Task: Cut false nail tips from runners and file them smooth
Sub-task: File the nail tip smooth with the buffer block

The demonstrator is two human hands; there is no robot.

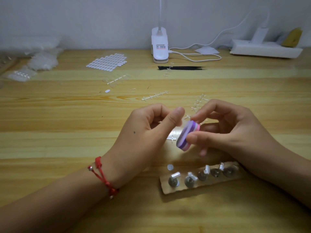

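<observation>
just beyond a brown cardboard strip (pixel 165 187), the right hand (pixel 235 132) grips a purple-and-pink striped foam file (pixel 187 135) beside the curled left hand (pixel 148 132), contents unseen; farther beyond, bare clear plastic runners (pixel 154 95) near one tip-laden runner (pixel 117 80) suggest work partly done.

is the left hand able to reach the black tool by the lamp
Likely yes: only flat clear runners lie on the table between the left hand and the black tool; nothing tall blocks it.

wall (pixel 84 17): plain pale grey | table (pixel 50 115): light glossy wood planks | lamp (pixel 159 46): white clip-on base at back edge | power strip (pixel 265 50): white, far right
</observation>
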